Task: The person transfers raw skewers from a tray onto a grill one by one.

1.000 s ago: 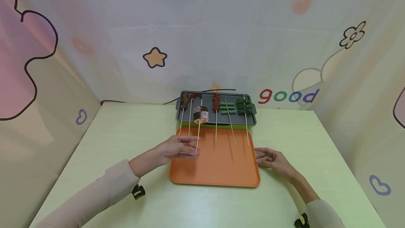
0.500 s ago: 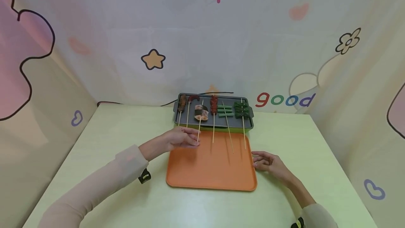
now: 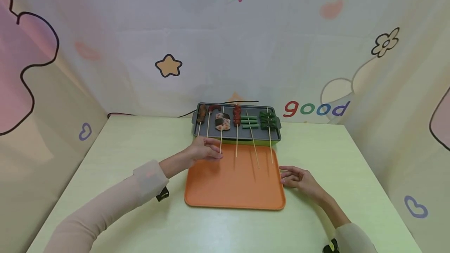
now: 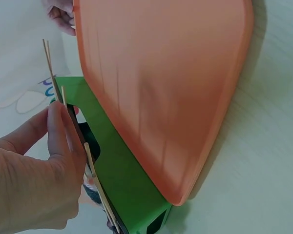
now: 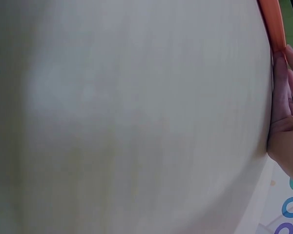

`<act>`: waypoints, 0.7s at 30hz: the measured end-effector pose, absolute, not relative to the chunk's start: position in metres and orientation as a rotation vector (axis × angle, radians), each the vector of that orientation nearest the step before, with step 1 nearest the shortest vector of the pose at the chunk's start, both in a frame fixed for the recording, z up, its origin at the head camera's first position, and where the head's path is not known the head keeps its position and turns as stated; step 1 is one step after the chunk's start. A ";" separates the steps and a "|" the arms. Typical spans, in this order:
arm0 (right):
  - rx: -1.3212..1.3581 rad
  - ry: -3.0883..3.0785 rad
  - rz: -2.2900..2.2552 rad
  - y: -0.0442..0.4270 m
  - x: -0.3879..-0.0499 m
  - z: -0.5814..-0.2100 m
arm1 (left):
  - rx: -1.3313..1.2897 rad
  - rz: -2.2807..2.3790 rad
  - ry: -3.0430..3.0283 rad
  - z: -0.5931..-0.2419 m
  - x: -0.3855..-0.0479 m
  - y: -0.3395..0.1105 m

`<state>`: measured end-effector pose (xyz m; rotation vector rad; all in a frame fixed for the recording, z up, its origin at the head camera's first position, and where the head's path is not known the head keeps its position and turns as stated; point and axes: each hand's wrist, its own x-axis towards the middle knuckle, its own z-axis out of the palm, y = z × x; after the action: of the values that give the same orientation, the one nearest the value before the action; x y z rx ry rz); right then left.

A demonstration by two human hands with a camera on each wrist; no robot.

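Note:
My left hand pinches the lower stick of a skewer, which carries pale pieces wrapped with a dark band. Its food end lies on the dark plate of the grill. In the left wrist view, thumb and fingers of the left hand meet on the thin stick, beside the grill's green side. At the right rim of an orange tray, my right hand touches the edge with loosely bent fingers. The right wrist view shows the right hand only partly, against the tray edge.
Other skewers lie across the grill: a brown one, a dark red curled one, a red one, green sticks and a leafy green one. A black cable runs behind, along the printed curtain.
My left hand has moved forward, and the wrapped skewer has come down from above the grill's front onto its plate. The right hand stays at the tray's rim. The view has shifted slightly.

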<state>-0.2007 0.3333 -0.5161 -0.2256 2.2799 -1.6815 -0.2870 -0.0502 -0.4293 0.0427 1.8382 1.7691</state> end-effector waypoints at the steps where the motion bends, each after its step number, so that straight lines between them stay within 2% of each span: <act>1: -0.221 2.279 -1.686 0.333 -0.201 -0.516 | 0.047 1.765 1.856 -0.429 -0.287 -0.050; 12: -0.259 2.270 -1.695 0.333 -0.204 -0.517 | 0.084 1.633 2.022 -0.426 -0.274 -0.057; 21: -0.258 2.281 -1.690 0.333 -0.201 -0.515 | 0.266 1.654 1.918 -0.425 -0.253 -0.099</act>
<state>-0.2009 0.3334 -0.5147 -0.2575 2.2807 -1.6903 -0.2526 -0.0987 -0.4246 0.2656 1.9184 1.6539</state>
